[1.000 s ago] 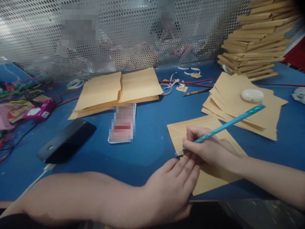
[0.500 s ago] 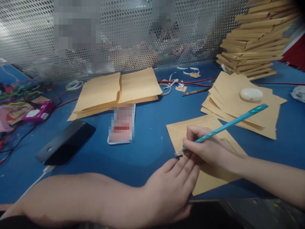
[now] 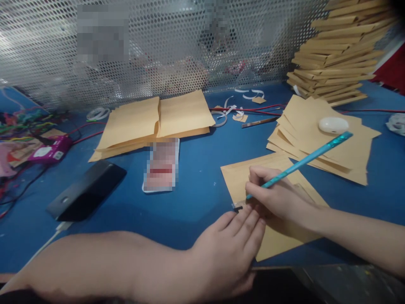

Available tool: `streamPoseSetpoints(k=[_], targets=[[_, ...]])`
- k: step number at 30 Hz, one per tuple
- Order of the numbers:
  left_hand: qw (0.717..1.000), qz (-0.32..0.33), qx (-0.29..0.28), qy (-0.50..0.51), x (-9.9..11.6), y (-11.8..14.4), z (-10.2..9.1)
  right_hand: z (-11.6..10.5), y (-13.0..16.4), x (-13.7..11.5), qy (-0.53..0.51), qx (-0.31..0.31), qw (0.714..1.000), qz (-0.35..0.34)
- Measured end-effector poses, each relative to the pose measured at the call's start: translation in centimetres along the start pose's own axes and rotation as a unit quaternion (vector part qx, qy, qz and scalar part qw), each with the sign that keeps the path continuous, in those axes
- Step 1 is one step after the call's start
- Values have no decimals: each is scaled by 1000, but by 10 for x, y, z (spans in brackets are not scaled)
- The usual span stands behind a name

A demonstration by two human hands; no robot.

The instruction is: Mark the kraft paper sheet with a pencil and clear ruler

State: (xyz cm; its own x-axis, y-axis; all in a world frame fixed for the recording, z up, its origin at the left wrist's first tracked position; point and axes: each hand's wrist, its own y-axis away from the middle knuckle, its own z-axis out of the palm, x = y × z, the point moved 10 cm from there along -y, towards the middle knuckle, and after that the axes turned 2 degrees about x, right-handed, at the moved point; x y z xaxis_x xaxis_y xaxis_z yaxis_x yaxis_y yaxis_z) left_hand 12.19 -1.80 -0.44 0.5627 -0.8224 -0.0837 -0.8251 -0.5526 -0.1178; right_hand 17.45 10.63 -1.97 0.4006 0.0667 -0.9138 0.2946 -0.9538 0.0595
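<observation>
Right hand grips the teal pen in a writing hold, tip down at the near-left corner of the brown envelope on the blue surface, the pen's long axis slanting up and away to the right over the fanned envelope pile. Left hand lies flat, fingers extended, holding nothing, its fingertips pressing that same corner, just beside the pen tip and nearer the body than the right.
</observation>
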Motion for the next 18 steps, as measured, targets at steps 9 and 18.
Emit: streamPoseSetpoints(k=[9, 18], targets=[[1000, 1, 9, -3, 1, 0, -2, 1, 1, -1, -18, -1, 1000, 8], [1000, 1, 7, 3, 0, 0, -1, 1, -1, -2, 2, 0, 1000, -1]])
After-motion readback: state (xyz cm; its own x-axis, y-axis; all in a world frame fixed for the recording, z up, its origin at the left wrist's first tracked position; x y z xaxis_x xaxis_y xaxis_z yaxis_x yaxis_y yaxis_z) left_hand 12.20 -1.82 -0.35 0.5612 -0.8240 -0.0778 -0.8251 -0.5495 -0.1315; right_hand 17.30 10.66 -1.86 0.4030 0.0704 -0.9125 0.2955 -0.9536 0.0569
